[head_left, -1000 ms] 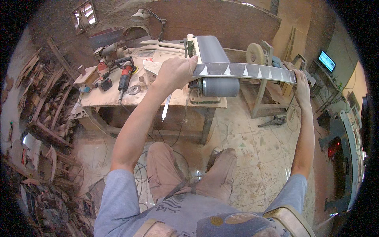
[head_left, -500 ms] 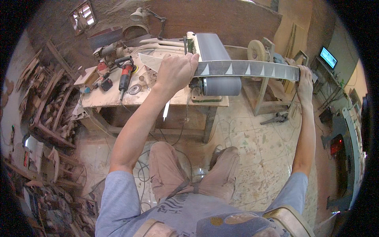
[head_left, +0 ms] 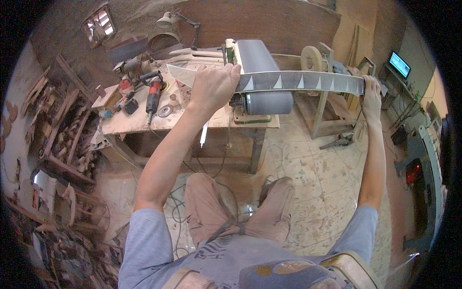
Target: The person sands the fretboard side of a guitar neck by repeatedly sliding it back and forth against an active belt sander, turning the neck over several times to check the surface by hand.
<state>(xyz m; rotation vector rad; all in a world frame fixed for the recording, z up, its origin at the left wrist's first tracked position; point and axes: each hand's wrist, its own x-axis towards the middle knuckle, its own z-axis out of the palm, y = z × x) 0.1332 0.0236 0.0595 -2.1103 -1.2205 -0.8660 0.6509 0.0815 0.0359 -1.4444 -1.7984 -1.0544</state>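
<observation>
Your left hand (head_left: pixel 215 86) is clenched around one end of a curved, dark-grey strip with white triangles (head_left: pixel 308 81), your right hand (head_left: pixel 372 98) grasping the other. Between your grips, the strip crosses a grey-belted sanding machine (head_left: pixel 269 102); a red-and-black power tool (head_left: pixel 154 94) lies left of your left grip.

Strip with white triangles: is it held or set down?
Held: the left hand grips the strip beside the sander, the right hand its right end. Sander contact: cannot tell.
</observation>
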